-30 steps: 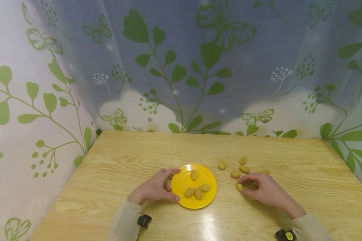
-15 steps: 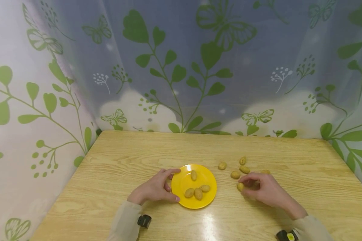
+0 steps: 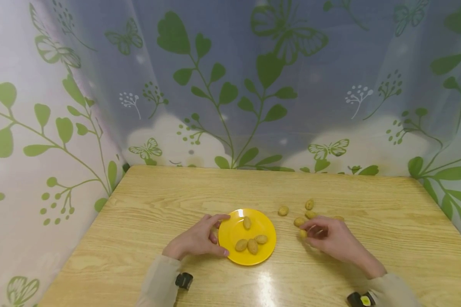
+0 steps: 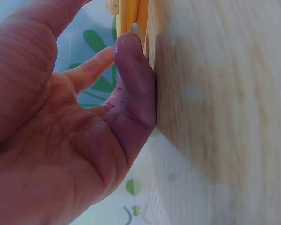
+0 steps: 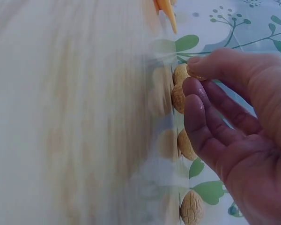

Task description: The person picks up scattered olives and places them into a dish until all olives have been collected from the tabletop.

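Note:
A yellow plate (image 3: 230,249) lies on the wooden table with several walnuts (image 3: 252,246) on it. My left hand (image 3: 199,238) holds the plate's left side, thumb and index finger spread along the rim. In the left wrist view, curled fingers (image 4: 133,70) meet the plate's edge (image 4: 126,16). Right of the plate, my right hand (image 3: 332,238) pinches a walnut (image 3: 303,233) between thumb and fingertips. The right wrist view shows that hand (image 5: 239,108) with the pinched walnut mostly hidden behind the fingers. Loose walnuts (image 3: 299,222) lie close to its fingertips.
More walnuts lie beyond the right hand, among them one walnut (image 3: 283,210) nearer the plate and another walnut (image 3: 309,204) farther back. A curtain (image 3: 230,85) with leaves and butterflies hangs behind the table (image 3: 169,187). Both wrists wear black devices (image 3: 184,281).
My right hand has shifted slightly left and away from me with the walnut at its fingertips. The left hand and the plate have stayed in place.

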`<action>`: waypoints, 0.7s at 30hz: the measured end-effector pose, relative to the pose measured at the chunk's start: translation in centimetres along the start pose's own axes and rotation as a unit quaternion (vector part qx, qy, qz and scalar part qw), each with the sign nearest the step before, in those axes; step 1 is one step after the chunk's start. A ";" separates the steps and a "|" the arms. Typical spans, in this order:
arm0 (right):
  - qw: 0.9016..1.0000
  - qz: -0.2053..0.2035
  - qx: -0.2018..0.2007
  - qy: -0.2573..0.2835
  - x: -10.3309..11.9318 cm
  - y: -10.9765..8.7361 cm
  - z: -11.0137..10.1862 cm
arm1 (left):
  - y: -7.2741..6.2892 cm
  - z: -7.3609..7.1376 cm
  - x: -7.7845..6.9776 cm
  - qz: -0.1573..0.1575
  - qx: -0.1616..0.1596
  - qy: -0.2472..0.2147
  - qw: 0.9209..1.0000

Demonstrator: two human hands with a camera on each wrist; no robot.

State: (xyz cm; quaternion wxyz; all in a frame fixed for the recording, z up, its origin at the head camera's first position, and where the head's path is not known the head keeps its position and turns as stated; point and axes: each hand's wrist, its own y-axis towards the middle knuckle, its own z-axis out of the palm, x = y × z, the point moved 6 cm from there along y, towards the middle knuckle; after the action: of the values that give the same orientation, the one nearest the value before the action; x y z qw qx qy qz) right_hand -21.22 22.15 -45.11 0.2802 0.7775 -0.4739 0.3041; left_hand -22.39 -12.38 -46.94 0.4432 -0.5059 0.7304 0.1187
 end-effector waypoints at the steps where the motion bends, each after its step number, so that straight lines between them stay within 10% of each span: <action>1: 1.000 0.001 -0.002 0.000 0.1 0.1 0.0 | 0.0 0.0 0.0 0.000 0.000 0.001 1.000; 21: 0.999 -0.033 -0.005 0.028 2.5 2.1 2.0 | -0.2 0.0 -0.2 0.004 0.003 -0.014 1.000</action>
State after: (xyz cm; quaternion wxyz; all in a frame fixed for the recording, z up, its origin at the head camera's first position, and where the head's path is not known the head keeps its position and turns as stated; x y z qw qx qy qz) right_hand -21.82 18.45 -44.27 0.3069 0.7823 -0.4418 0.3141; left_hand -22.23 -12.31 -46.70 0.4549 -0.5000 0.7262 0.1252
